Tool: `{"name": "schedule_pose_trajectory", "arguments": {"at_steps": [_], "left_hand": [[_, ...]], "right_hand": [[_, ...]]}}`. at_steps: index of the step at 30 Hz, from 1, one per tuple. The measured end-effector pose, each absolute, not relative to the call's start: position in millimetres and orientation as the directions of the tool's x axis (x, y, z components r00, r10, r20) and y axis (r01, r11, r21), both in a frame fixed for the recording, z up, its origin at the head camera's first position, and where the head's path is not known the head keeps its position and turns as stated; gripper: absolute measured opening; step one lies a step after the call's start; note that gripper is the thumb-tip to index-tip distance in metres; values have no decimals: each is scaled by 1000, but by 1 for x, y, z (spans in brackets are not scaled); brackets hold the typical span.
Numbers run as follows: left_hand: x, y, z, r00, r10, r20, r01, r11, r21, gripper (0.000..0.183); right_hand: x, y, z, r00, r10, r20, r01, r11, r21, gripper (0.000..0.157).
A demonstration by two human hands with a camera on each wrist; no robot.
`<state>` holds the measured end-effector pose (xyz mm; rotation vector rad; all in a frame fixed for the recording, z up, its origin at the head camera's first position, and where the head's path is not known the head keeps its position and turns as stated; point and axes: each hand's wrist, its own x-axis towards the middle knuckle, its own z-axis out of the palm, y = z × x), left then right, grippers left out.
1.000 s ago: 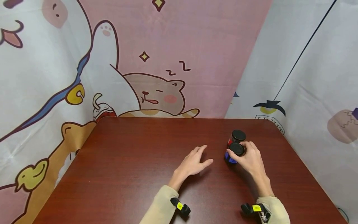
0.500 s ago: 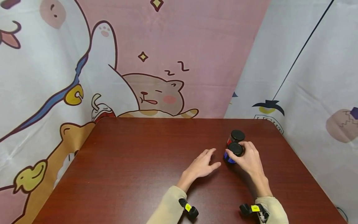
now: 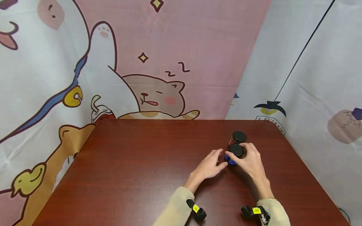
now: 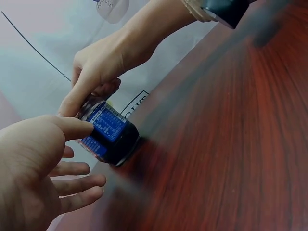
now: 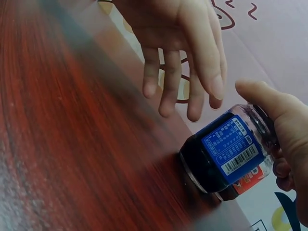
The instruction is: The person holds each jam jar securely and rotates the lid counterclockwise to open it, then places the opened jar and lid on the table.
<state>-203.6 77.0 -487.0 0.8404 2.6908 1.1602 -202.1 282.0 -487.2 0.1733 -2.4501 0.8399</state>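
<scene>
A glass jar point(image 3: 236, 151) with a black lid, a blue label and dark contents stands at the right of the table. My right hand point(image 3: 251, 161) holds it around the lid, thumb on the left side and fingers on the far right. From the left, my left hand point(image 3: 207, 165) reaches to the jar with fingers spread and thumb extended. In the right wrist view, those left fingertips hang beside the blue label point(image 5: 231, 147). Just behind stands a second black-lidded jar point(image 3: 239, 137) with a red label point(image 5: 249, 181), mostly hidden by the front one.
Both jars stand on a dark red-brown wooden table point(image 3: 127, 175). Cloth printed with cartoon animals point(image 3: 158, 94) hangs behind it and along the sides. Black camera straps point(image 3: 196, 209) sit at both sleeve cuffs.
My left hand has moved right, up close to the blue-labelled jar. My right hand keeps its hold on the lid, and both jars stay in place on the table.
</scene>
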Motion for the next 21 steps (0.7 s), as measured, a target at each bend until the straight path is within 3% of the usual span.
{"name": "schedule_pose_trajectory", "arguments": {"at_steps": [21], "left_hand": [[-208, 102, -488, -852, 486, 192, 466, 540, 701, 60]], "right_hand": [[-199, 285, -490, -801, -24, 598, -380, 792, -478, 59]]}}
